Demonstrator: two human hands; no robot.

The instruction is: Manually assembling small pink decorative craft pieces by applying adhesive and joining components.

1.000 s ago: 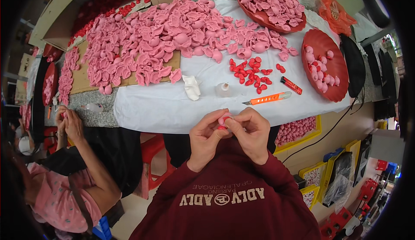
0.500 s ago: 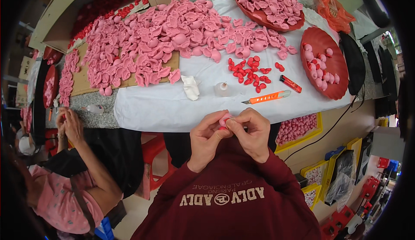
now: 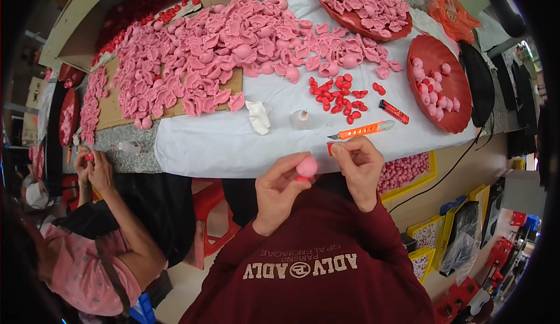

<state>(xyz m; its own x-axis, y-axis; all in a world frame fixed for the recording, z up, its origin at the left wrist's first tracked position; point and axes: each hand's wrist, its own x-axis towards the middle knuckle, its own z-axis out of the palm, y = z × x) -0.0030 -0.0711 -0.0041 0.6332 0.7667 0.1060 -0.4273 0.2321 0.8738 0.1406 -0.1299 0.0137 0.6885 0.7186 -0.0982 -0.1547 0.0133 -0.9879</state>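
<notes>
Just below the orange utility knife at the table edge, the left hand is pinching the pink piece, now turned outward, while the right hand is closing fingertips on its edge.

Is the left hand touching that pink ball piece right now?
Touching. The head view shows the left hand with its fingertips closed on the pink ball piece, no gap.

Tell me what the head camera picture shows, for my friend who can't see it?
Two hands, left hand and right hand, hold a small pink piece above a white-covered table heaped with pink pieces. An orange utility knife lies nearby.
</notes>
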